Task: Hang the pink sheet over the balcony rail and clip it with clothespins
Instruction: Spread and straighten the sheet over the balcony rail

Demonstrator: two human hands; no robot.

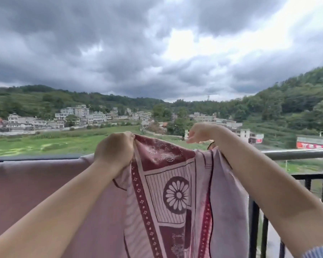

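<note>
Both forearms fill the bottom of the head view, nearest the lens, a striped sleeve cuff at the right corner. I read the left hand as a closed fist, fingers curled tight round the top edge of the pink sheet, bunching the patterned cloth at its knuckles. Right of that grip the sheet rises to a peak, then drops in folds toward me, flower medallion showing. Right hand sits raised above the cloth, wrist bent, fingers drooping loose; I see nothing pinched in it. A dark band on that wrist is partly hidden by cloth. Sheet's right edge drapes over my right forearm, so that arm carries it without gripping.

Left of the fist, plain pink cloth already lies over the balcony rail and hangs flat on my side; I cannot tell whether it is the same sheet or another. Right of both hands the rail runs bare, dark balusters below it.

My judgement: the hanging step is in hand, the patterned part not yet over the rail. Next move calls for the loose hand to take the edge, both hands spread and throw it across the bare rail. No clothespins visible anywhere; clipping not started. Beyond: fields, village, hills, heavy cloud.
</note>
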